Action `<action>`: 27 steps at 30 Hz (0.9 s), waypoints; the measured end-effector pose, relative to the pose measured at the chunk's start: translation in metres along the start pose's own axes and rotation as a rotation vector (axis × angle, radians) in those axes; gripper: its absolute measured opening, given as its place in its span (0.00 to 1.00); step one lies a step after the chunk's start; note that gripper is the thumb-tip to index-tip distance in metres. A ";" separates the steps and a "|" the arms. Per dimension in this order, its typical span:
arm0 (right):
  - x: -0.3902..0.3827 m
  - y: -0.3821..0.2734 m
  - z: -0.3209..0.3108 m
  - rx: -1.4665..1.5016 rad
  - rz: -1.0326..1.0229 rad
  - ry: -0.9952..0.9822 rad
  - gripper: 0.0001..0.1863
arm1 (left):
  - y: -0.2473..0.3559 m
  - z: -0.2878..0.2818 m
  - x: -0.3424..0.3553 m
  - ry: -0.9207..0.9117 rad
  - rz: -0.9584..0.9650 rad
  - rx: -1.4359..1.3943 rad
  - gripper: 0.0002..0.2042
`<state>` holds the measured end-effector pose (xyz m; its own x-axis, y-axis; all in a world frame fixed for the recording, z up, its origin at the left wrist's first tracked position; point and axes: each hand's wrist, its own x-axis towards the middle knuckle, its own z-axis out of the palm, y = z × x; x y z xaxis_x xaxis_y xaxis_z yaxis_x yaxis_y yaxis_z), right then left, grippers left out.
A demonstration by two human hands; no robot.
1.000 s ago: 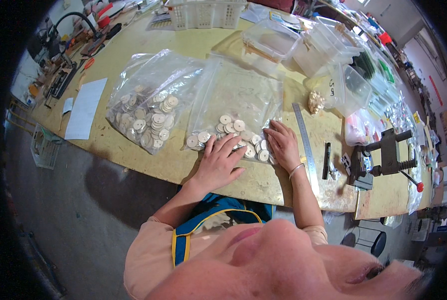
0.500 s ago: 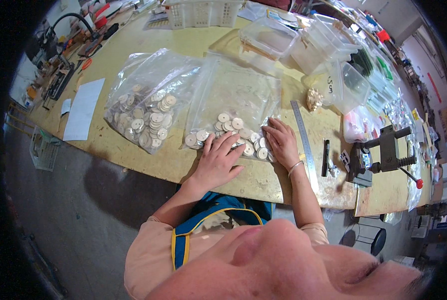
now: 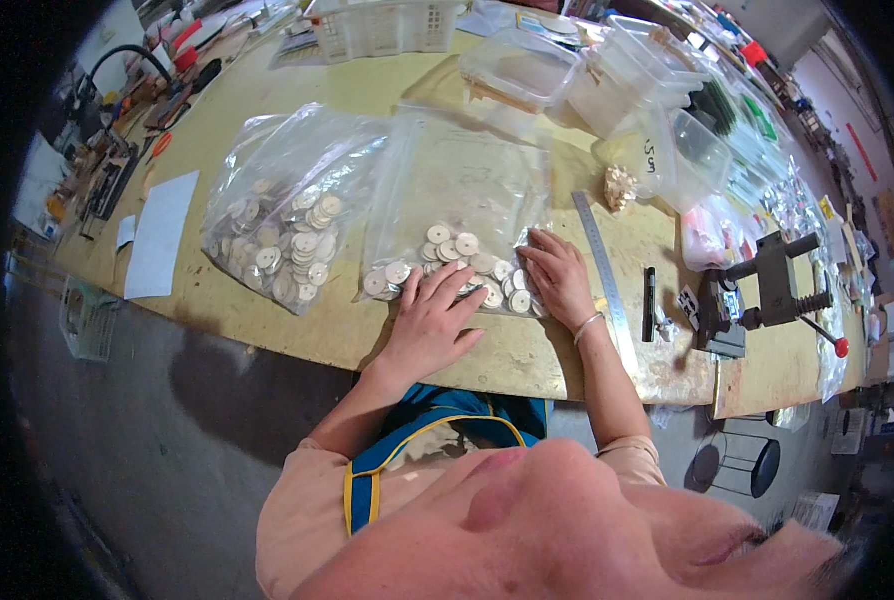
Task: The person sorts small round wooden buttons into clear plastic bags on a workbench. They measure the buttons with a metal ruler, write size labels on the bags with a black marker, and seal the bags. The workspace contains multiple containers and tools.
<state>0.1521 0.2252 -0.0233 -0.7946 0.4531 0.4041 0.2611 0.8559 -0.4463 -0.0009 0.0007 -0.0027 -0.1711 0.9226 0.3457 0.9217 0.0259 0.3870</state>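
Clear plastic zip bag of round pale wooden discs [image 3: 457, 225] lies flat on the yellow wooden table [image 3: 367, 90], near edge, centre; discs are bunched at its near end. Left hand [image 3: 429, 322] lies palm-down on the table just near of the bag, fingers [image 3: 445, 283] spread and flat, tips touching the bag's near edge and the discs there. Right hand [image 3: 559, 275] rests on the bag's near right corner, fingers together and slightly curled, pressing down on discs; no pinch visible, nothing lifted.

Step in hand, as I judge it: flattening or sorting the discs through or at the bag's mouth, both hands pressing rather than gripping. Cannot tell if the bag is open on the near side. Next move likely calls for spreading the discs into one layer or sliding a few out, keeping the bag pinned with one hand so it doesn't skid off the near edge.

Just left: second clear plastic bag, fuller, of same discs [image 3: 285, 215], apart from the hands. Further left a white paper sheet [image 3: 159, 235]. Right of right hand a long steel ruler [image 3: 602, 275], running near-to-far, then a black pen [image 3: 649, 303] and a small black bench press with red-knobbed lever [image 3: 772, 290]. Far side: clear plastic tubs [image 3: 607, 75], white plastic basket [image 3: 387, 25].
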 end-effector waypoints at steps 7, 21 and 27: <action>-0.002 0.001 0.000 0.002 0.004 0.004 0.12 | 0.002 0.001 0.001 -0.016 0.003 0.009 0.26; -0.004 0.003 0.001 0.019 0.018 0.001 0.12 | 0.002 0.001 0.001 -0.023 0.020 0.021 0.27; -0.001 0.000 -0.001 0.021 0.008 -0.002 0.12 | 0.002 0.000 0.002 -0.024 0.017 0.029 0.27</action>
<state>0.1536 0.2252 -0.0234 -0.7938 0.4595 0.3984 0.2559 0.8466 -0.4666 0.0002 0.0022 -0.0015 -0.1473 0.9319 0.3315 0.9343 0.0210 0.3560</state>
